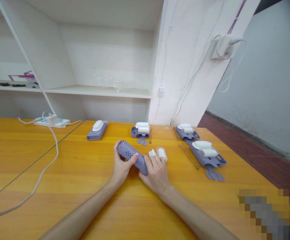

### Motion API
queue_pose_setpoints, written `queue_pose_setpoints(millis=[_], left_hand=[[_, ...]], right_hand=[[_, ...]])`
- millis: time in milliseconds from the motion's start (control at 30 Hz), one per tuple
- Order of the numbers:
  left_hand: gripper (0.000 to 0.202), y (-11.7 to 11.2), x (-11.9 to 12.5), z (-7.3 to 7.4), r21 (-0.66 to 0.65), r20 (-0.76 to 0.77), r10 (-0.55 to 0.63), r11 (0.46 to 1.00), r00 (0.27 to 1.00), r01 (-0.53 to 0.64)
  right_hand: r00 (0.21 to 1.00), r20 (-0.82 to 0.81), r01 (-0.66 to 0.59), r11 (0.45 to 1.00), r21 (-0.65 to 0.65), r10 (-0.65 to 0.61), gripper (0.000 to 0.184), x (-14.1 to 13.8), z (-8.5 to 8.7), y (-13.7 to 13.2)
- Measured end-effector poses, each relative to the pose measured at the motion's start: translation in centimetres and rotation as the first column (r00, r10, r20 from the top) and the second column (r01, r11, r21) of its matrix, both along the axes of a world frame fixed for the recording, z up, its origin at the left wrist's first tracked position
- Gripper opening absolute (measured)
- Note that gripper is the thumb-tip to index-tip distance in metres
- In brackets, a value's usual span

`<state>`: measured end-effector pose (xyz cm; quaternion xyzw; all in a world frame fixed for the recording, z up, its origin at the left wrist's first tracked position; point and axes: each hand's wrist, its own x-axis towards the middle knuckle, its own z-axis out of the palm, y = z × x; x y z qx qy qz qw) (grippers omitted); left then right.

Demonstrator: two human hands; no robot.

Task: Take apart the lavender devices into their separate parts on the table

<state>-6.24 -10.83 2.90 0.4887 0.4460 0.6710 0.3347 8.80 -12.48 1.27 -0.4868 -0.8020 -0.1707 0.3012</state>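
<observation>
A purple-grey plastic housing (pixel 132 156) with groups of small round holes is tilted over the table between my hands. My left hand (pixel 122 165) grips its upper left end, thumb across the holed face. At the lower right end, my right hand (pixel 157 171) is closed around the housing. Just beyond the right fingers shows a small white piece (pixel 152 152); whether the fingers touch it I cannot tell. Close behind that hand lies a purple-grey part with a white roller (pixel 162 153), partly covered by the fingers.
Similar housings with white parts stand at the back left (pixel 97 130), back middle (pixel 142 130), back right (pixel 187 131) and right (pixel 207 154). A coil spring (pixel 189 156) and flat purple-grey pieces (pixel 214 175) lie nearby. On the left, a power strip (pixel 52 121) trails a white cable (pixel 52 160).
</observation>
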Motion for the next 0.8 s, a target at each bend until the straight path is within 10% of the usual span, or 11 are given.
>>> queue_pose_setpoints(millis=[800], left_hand=[[0.06, 1.6, -1.2, -0.5, -0.185, 0.304, 0.071, 0.983, 0.95, -0.015]], right_hand=[[0.99, -0.058, -0.133, 0.99, -0.054, 0.13, 0.04, 0.1, 0.6, 0.0]])
